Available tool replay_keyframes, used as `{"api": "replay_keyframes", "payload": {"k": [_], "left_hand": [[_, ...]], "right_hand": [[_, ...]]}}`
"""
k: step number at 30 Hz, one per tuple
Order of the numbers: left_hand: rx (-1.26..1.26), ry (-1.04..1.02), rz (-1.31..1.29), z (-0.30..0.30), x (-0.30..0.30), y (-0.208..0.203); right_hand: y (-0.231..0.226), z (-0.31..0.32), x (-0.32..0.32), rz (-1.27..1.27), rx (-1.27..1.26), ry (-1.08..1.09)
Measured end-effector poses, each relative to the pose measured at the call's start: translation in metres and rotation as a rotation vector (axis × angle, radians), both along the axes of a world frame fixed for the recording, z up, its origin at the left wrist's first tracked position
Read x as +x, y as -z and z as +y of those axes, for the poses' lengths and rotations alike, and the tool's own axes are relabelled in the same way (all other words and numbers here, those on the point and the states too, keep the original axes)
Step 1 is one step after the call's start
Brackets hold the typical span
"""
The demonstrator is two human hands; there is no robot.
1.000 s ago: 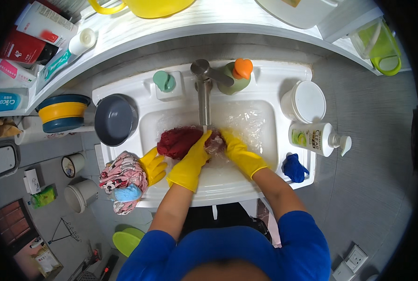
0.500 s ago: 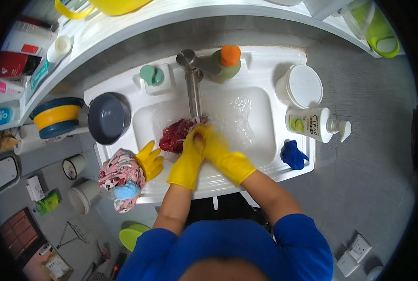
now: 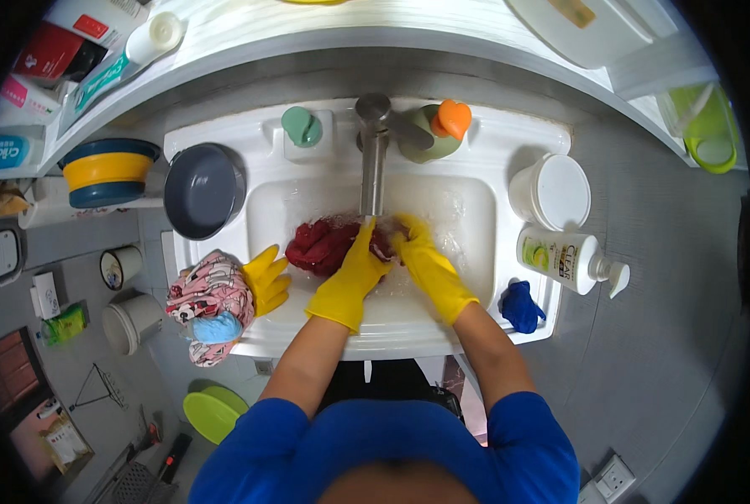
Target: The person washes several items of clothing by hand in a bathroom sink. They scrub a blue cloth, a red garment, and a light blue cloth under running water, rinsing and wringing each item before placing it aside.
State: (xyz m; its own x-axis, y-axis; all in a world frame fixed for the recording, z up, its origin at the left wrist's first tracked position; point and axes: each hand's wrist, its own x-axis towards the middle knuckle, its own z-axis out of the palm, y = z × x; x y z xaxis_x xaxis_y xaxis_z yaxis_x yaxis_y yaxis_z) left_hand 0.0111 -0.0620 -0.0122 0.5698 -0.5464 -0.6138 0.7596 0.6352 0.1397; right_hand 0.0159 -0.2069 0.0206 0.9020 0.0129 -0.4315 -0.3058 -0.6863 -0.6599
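Observation:
A wet dark-red cloth (image 3: 320, 246) lies bunched in the white sink (image 3: 267, 210), right under the running faucet (image 3: 374, 172). Yellow rubber gloves cover both my hands. My left hand (image 3: 360, 265) is closed on the cloth's right part, just below the spout. Close beside it, my right hand (image 3: 421, 252) has its fingers curled at the cloth's right end. The fingertips of both hands are partly hidden by water and cloth. Another yellow glove (image 3: 265, 280) rests on the sink's left rim, next to a pink patterned cloth (image 3: 211, 290).
A grey pot (image 3: 204, 191) stands on the left ledge. At the right sit a white lidded tub (image 3: 560, 191), a pump bottle (image 3: 560, 259) lying tilted and a blue crumpled cloth (image 3: 522, 307). Behind the faucet is an orange-topped bottle (image 3: 434, 139). A shelf (image 3: 307, 35) overhangs the back.
My hands have separated a little: the right moved rightward off the left, which stays on the red cloth. The whole view has shifted slightly.

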Motion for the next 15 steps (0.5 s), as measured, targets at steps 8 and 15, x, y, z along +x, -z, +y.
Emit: {"api": "replay_keyframes", "payload": {"k": [8, 15], "left_hand": [[0.726, 0.253, -0.922, 0.011, -0.011, 0.023], [1.098, 0.339, -0.992, 0.008, -0.029, -0.03]], "right_hand": [[-0.089, 0.066, -0.052, -0.343, 0.026, -0.197], [-0.022, 0.008, -0.029, 0.028, 0.0, 0.293]]}}
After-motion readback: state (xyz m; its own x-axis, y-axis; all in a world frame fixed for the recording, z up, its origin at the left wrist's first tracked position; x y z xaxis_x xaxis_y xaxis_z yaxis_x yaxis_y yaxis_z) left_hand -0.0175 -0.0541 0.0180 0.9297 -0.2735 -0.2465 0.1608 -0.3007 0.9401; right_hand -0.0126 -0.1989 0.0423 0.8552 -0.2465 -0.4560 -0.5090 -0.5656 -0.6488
